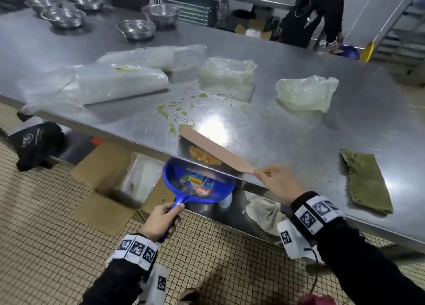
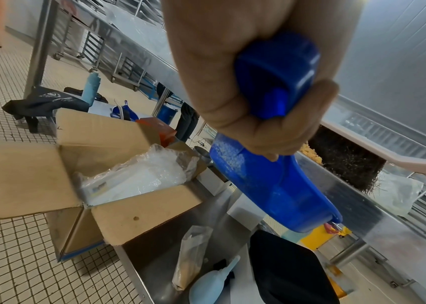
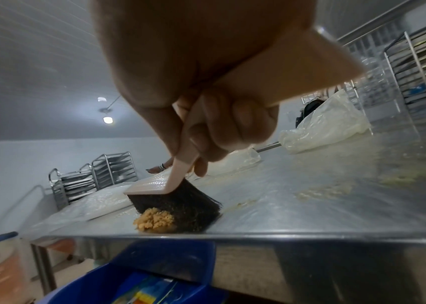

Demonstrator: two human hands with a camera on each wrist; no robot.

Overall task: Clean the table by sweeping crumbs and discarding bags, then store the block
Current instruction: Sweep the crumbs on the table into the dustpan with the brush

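My left hand (image 1: 161, 222) grips the handle of a blue dustpan (image 1: 197, 182) held just under the steel table's front edge (image 1: 264, 185); the same dustpan (image 2: 271, 185) slopes down from my left hand (image 2: 245, 82). My right hand (image 1: 276, 182) holds the pink handle of a brush (image 1: 213, 148) with dark bristles (image 3: 180, 207). A heap of yellow crumbs (image 1: 203, 158) lies against the bristles at the table edge, above the dustpan (image 3: 141, 277); the crumbs (image 3: 154, 221) show clearly beneath my right hand (image 3: 193, 82). Two crumpled clear bags (image 1: 227, 77) (image 1: 305, 93) lie farther back.
Green smears (image 1: 174, 111) mark the tabletop. Long plastic-wrapped packs (image 1: 115, 84) lie at left, a folded green cloth (image 1: 365, 180) at right, and steel bowls (image 1: 135, 28) at the back. An open cardboard box (image 2: 89, 185) stands on the floor under the table. A person (image 1: 315, 12) stands beyond it.
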